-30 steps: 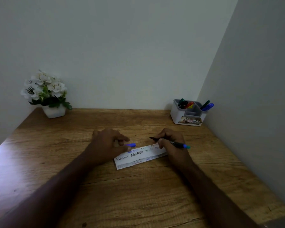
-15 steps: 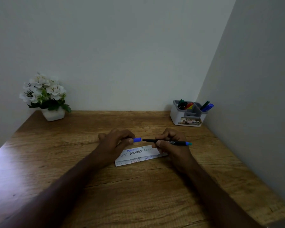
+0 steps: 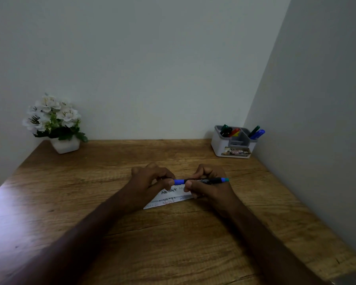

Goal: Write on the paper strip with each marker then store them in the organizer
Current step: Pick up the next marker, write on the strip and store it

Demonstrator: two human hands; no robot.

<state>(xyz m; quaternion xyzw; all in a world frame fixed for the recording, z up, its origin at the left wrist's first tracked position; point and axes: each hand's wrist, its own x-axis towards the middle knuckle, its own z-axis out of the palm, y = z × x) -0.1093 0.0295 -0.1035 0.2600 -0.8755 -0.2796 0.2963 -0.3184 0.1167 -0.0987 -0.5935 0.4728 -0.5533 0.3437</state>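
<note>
A black marker (image 3: 206, 180) with a blue end lies level just above the table's middle. My right hand (image 3: 209, 183) grips its barrel. My left hand (image 3: 150, 181) pinches the blue cap (image 3: 179, 181), which now sits on the marker's tip. Under both hands lies the white paper strip (image 3: 169, 197), covered with lines of letters in several colours and partly hidden by my fingers. The white and grey organizer (image 3: 232, 150) stands at the back right corner with several markers upright in its compartments.
A white pot of white flowers (image 3: 57, 122) stands at the back left of the wooden table (image 3: 173, 239). Walls close off the table at the back and on the right.
My left hand brought the blue cap rightwards onto the marker's tip. My right hand lifted the marker off the paper and turned it level.
</note>
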